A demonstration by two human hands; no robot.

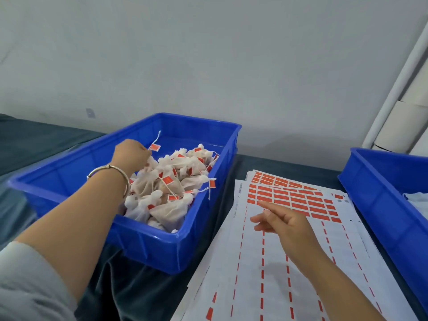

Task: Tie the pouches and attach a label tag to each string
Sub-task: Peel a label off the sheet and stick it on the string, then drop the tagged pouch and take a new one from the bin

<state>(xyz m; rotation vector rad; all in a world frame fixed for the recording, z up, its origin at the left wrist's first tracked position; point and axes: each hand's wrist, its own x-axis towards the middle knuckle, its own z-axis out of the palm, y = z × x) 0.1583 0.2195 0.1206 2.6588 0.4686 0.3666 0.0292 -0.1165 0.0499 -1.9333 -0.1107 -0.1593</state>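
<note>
Left hand [132,154], left of frame centre: curled, above the near-left part of a blue plastic tray [176,253], gripping a white string [158,136] carrying a small red label tag [154,147]; string and tag raised over the tray's bare far floor, open room there up to the far rim. Metal bangle [111,170] on the left wrist, grey sleeve [30,286] at lower left. Pile of tied pouches [171,188] in the near-right half of the tray: white mesh fabric, soft and bulging, necks bunched, strings and red tags scattered across the heap, one string draped against the right wall. Right hand [284,223], right of centre: released, holding nothing, index finger extended, hovering over the label sheets [278,274]. Sheets: flat white paper, stacked and fanned, just beside the tray's right wall; red rectangular labels remaining in rows in the upper portion, only thin red dashes lower down. Second blue tray [379,205] at right edge, its left rim near the sheets' far corner, pale contents partly visible. Dark cloth surface [129,288] beneath everything; plain pale wall [208,54] behind.
</note>
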